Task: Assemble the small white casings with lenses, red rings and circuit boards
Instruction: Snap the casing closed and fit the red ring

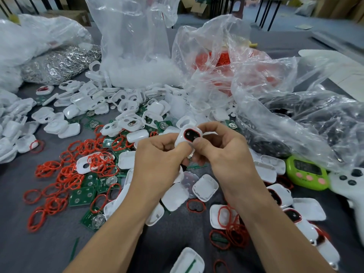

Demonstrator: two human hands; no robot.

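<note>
While left grip [157, 154] and right grip [226, 152] pinch the casing [180, 140], loose parts [204, 187] on every side.

Nothing can be read with certainty. The lime-green plastic timer [307, 173], near the right edge of the grey worktop [29, 243], has a dark display [307, 166] with faint segment digits, too blurred to make out. The flat green circuit boards [82, 196] scattered toward the left side of the worktop carry small pale markings, too small and soft to tell as letters or numbers.
</note>
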